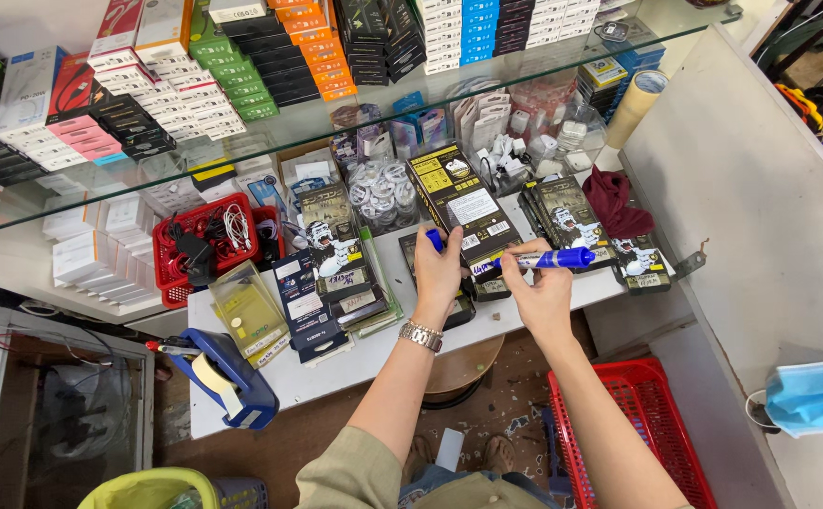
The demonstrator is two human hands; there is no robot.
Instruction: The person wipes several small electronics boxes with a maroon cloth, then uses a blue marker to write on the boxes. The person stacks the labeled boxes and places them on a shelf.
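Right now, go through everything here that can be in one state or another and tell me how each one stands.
Blue marker: uncapped, held level by right hand.
Marker cap: off, pinched in left hand.
Black flat package: closed, under the hands.
Tape dispenser: loaded with tape.
Red basket: filled with cables.
Face mask: lying loose, unworn.

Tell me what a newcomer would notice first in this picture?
At the centre, the right hand holds a blue marker pen over a black flat package, while the left hand grips the blue cap. Left of them sits a red plastic basket of cables.
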